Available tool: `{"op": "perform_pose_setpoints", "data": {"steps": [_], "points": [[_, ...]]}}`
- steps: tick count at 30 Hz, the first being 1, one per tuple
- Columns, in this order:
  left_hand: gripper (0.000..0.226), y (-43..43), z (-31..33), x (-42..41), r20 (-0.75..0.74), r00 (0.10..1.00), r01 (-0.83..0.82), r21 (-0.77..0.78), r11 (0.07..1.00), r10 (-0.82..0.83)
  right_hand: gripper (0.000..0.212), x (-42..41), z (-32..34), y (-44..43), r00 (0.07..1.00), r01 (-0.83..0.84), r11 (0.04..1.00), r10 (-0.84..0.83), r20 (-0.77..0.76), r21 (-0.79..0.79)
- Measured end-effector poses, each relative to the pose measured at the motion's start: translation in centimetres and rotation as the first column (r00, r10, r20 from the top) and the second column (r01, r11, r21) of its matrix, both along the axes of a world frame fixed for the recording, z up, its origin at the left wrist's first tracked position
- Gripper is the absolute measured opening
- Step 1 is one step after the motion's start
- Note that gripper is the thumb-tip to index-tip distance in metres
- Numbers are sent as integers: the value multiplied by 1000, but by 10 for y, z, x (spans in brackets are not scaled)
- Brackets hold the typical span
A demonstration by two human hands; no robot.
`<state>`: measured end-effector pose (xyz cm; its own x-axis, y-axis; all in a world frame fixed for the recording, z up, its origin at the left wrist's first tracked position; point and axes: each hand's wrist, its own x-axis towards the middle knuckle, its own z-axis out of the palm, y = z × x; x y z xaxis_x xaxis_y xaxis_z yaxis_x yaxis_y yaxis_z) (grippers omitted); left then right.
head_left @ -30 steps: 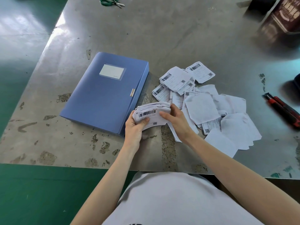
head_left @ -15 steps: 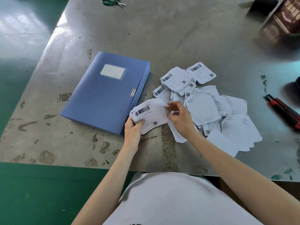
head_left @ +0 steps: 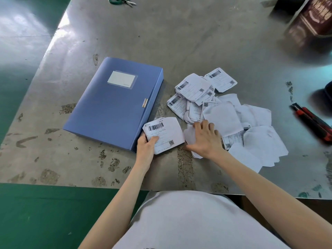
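- The grey metal counter (head_left: 197,42) fills most of my view; its surface is scuffed and blotched along the lower edge of the frame.
- A blue file box (head_left: 111,108) lies flat and closed at left of centre, with a white label window on its lid and a small metal clasp on its right-hand edge.
- A loose pile of slips (head_left: 251,119) spreads over the counter at right of centre. Some lie barcode side up, and others show their blank white backs.
- The stack of slips (head_left: 167,133) I am working with sits at frame centre, just off the file box's lower right corner. Its printed side is up, showing a barcode and a small QR square.
- The right grip (head_left: 206,139) lies palm down with its fingers apart. It presses on a blank slip (head_left: 189,135) at the pile's left edge, right beside the stack.
- The left grip (head_left: 146,146) is clamped on the stack's lower left corner, with the thumb on top of the printed face.
- A red and black utility knife (head_left: 312,123) lies at the right edge, well apart from the slips.
- Green-handled scissors (head_left: 122,0) lie at the top edge.
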<state>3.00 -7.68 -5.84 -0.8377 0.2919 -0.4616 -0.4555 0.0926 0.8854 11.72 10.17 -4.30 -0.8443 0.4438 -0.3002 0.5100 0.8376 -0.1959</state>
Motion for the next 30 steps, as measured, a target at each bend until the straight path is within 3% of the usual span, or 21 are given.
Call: {"op": "perform_pose_setpoints", "data": {"steps": [6, 13, 21, 30], "points": [[32, -2, -1, 4, -93, 992, 82, -48, 995, -86, 70, 1, 0, 2, 999, 38, 999, -39, -9, -33], [30, -3, -4, 3, -52, 997, 61, -27, 998, -63, 76, -1, -1, 2, 1000, 27, 998, -27, 10, -60], [29, -4, -3, 1, -34, 998, 44, -6, 999, -45, 51, -2, 6, 4, 999, 19, 992, -14, 34, -126], [30, -7, -4, 1, -26, 998, 52, 8, 999, -52, 52, -10, 9, 6, 994, 15, 992, -1, 113, -128]]}}
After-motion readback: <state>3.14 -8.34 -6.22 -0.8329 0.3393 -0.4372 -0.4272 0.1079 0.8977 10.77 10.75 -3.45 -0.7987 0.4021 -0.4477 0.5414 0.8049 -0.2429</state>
